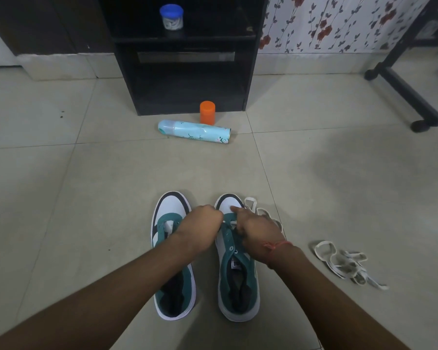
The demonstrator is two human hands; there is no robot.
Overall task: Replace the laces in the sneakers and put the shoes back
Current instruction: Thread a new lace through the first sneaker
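Observation:
Two green and white sneakers stand side by side on the tiled floor, toes pointing away from me. My left hand (202, 221) reaches across the left sneaker (171, 251) to the front eyelets of the right sneaker (234, 271) and pinches a white lace there. My right hand (254, 227) grips the same lace (257, 209) at the eyelets; its loose loops trail off beside the toe. A second white lace (344, 263) lies in a loose heap on the floor to the right.
A black shelf unit (187, 72) stands ahead, with a blue-lidded jar (171, 16) on its upper shelf. An orange-capped bottle (207, 112) and a lying light-blue spray can (194, 131) are in front of it. A black wheeled frame (405, 92) is at right.

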